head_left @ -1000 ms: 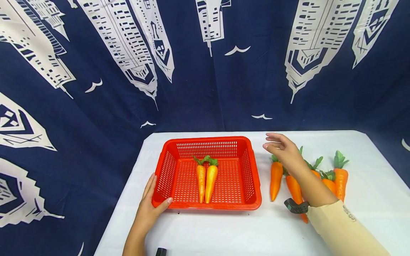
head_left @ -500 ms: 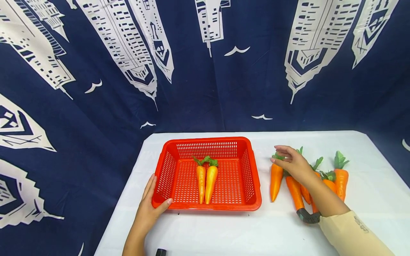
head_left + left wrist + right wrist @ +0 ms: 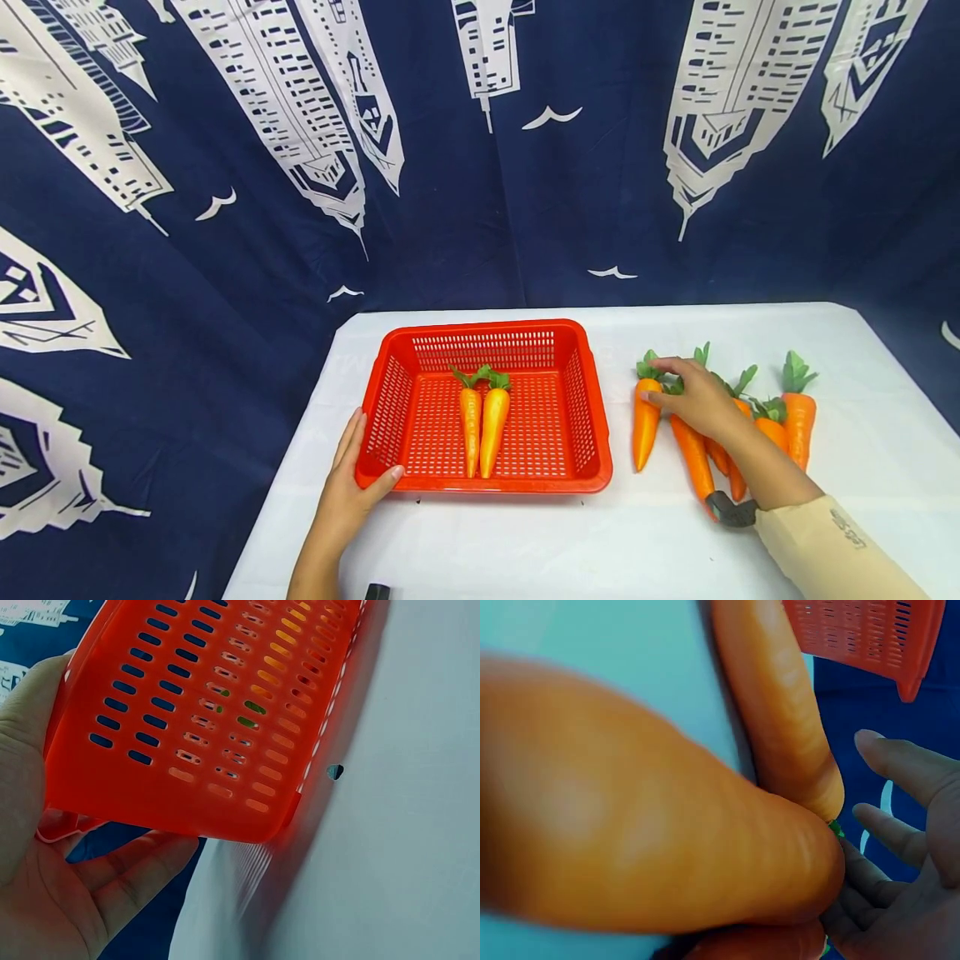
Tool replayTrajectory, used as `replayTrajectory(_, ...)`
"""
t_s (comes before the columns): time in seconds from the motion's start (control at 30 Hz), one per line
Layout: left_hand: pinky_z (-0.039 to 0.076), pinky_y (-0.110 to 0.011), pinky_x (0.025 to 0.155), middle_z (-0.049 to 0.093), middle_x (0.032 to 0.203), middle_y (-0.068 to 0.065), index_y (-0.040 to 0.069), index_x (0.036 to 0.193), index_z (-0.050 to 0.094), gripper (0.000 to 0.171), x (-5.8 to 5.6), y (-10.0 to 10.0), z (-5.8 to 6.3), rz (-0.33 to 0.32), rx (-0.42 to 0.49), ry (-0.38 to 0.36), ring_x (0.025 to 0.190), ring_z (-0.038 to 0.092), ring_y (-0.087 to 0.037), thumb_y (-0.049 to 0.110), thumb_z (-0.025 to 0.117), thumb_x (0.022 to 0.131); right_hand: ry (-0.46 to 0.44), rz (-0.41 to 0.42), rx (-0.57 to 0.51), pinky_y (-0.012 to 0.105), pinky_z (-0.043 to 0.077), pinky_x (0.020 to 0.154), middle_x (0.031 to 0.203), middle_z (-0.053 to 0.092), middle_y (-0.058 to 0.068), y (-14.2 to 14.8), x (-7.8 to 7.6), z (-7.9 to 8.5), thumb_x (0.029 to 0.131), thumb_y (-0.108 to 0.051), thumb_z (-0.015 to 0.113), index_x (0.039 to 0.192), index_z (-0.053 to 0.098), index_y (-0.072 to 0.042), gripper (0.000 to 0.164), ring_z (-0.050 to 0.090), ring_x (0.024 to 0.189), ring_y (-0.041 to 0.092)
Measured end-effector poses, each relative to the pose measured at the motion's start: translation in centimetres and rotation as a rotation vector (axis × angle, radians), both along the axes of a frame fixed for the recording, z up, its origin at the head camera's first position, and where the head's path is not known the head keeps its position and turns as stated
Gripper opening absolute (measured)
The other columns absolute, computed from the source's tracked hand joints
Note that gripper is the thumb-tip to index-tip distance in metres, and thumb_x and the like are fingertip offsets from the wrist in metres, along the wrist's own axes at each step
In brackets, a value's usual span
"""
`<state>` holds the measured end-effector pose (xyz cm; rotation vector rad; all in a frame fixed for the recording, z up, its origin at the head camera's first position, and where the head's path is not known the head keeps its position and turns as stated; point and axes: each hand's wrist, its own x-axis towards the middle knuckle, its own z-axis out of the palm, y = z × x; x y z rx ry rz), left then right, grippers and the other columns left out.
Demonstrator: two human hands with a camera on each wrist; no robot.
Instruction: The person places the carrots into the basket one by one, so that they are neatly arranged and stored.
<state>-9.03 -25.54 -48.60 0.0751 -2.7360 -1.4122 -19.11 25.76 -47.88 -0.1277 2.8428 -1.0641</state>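
Observation:
My left hand rests on the near left corner of a red plastic basket. Its thumb lies over the rim, and its straight fingers lie along the outer left wall, as the left wrist view shows too. Two lighter orange carrots with green tops lie side by side inside. My right hand reaches over the carrots on the right, thumb and index fingertips spread at the top of the leftmost carrot. Seen from the right wrist, the thumb and fingers stand apart, beside the thick end of a large blurred carrot.
Several more carrots lie bunched on the white table under my right forearm, among them an upright-lying one at the far right. A black object shows at the near edge. A dark blue printed cloth hangs behind.
My right hand has come down and to the right, from beyond the leftmost carrot's leaves to its top end. The left hand and the basket have stayed in place.

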Motion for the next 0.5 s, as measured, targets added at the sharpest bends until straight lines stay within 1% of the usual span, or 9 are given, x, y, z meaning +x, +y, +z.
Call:
replayTrajectory(0.1,0.022,-0.074,0.116,0.01,0.171,0.01,0.037,0.162,0.016,0.1,-0.03,-0.01,-0.06,-0.001,0.0,0.003,0.157,0.016,-0.031,0.037,0.081,0.085,0.051,0.033,0.064,0.07,0.038,0.105,0.142,0.046,0.035,-0.12,-0.08,-0.33,0.088,-0.032,0.077,0.138,0.057,-0.003,0.061,0.045,0.129,0.054)
replayTrajectory(0.23,0.023,-0.073,0.116,0.01,0.17,0.011,0.037,0.161,0.017,0.1,-0.08,0.0,-0.08,-0.002,0.003,0.003,0.156,0.017,-0.03,0.036,0.081,0.085,0.093,0.067,0.164,0.073,0.034,0.106,0.14,0.049,0.036,-0.22,-0.01,-0.57,0.085,-0.034,0.08,0.136,0.059,-0.002,0.064,0.043,0.129,0.057)
replayTrajectory(0.33,0.024,-0.072,0.117,0.011,0.17,0.011,0.037,0.162,0.017,0.1,-0.05,0.0,-0.06,-0.002,0.005,0.001,0.156,0.018,-0.03,0.036,0.081,0.085,0.098,0.08,0.215,0.074,0.032,0.106,0.138,0.05,0.037,-0.2,0.04,-0.63,0.083,-0.038,0.08,0.135,0.06,-0.003,0.065,0.042,0.129,0.058)
replayTrajectory(0.5,0.022,-0.074,0.116,0.01,0.171,0.01,0.037,0.162,0.016,0.1,0.0,-0.01,0.05,-0.003,-0.009,-0.005,0.157,0.016,-0.031,0.038,0.081,0.085,0.114,0.093,0.26,0.073,0.033,0.105,0.132,0.053,0.035,-0.02,0.03,-0.76,0.082,-0.042,0.08,0.134,0.06,-0.003,0.068,0.046,0.125,0.055)
